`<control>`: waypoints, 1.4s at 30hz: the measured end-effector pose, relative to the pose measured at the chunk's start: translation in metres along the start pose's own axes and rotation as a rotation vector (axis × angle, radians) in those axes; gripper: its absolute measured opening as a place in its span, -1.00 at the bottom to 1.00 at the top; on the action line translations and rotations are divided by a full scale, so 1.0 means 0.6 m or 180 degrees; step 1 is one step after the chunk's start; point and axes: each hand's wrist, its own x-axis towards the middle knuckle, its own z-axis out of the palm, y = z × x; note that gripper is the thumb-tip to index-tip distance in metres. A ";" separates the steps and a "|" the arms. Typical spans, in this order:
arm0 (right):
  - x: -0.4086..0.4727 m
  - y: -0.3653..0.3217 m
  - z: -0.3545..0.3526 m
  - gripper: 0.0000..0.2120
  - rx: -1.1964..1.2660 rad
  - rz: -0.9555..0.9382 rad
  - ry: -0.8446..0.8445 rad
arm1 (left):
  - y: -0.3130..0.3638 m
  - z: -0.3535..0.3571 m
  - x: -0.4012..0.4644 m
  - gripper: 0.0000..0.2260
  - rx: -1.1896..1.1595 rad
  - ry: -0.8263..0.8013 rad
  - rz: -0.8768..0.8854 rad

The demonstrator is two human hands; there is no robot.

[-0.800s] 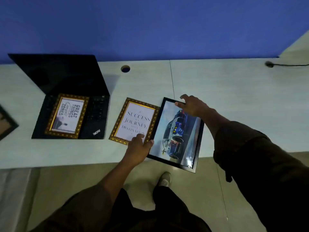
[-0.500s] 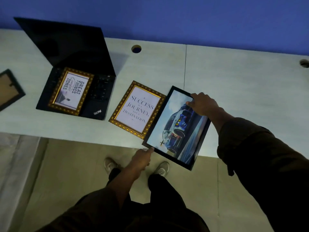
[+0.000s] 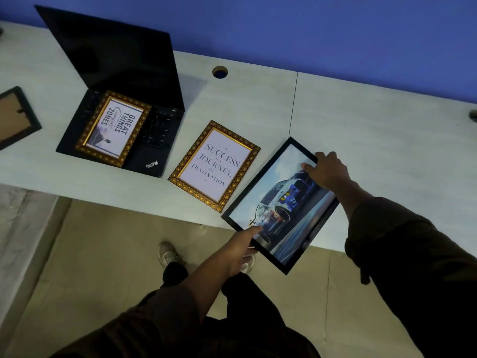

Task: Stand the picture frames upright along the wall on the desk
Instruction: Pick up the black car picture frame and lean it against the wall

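A black frame with a car picture [image 3: 276, 202] sticks out over the desk's front edge, held by both hands. My right hand [image 3: 326, 169] grips its far top corner. My left hand [image 3: 241, 250] holds its near lower edge, thumb on the glass. A gold frame reading "Success is a journey" [image 3: 215, 165] lies flat just left of it. Another gold frame reading "Great things" [image 3: 113, 127] lies on the keyboard of a laptop. At the far left edge a dark frame [image 3: 15, 116] lies face down on the desk.
The open black laptop [image 3: 113, 60] stands at the back left, its screen near the blue wall [image 3: 284, 29]. The pale desk [image 3: 374, 130] has a cable hole [image 3: 220, 72] near the wall and a seam down its middle. My shoes and the floor show below.
My left hand left the gold "Success" frame and took the car frame's near edge. The car frame has slid right and toward me, apart from the gold frame.
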 end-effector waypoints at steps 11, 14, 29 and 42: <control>-0.093 -0.065 -0.064 -0.45 0.0020 -0.0167 0.0672 | 0.043 -0.130 -0.076 -0.56 0.0489 0.0452 0.0779; -0.132 -0.146 -0.078 -0.47 0.0004 -0.0377 0.0761 | 0.059 -0.218 -0.099 -0.49 0.0480 0.0606 0.1065; -0.327 -0.618 -0.069 -0.62 0.0120 -0.1164 0.0960 | 0.143 -0.740 -0.315 -0.52 0.0885 0.1756 0.2386; -0.305 -0.986 -0.188 -0.55 0.0659 -0.2094 0.1380 | 0.339 -1.028 -0.497 -0.52 0.0358 0.2539 0.3318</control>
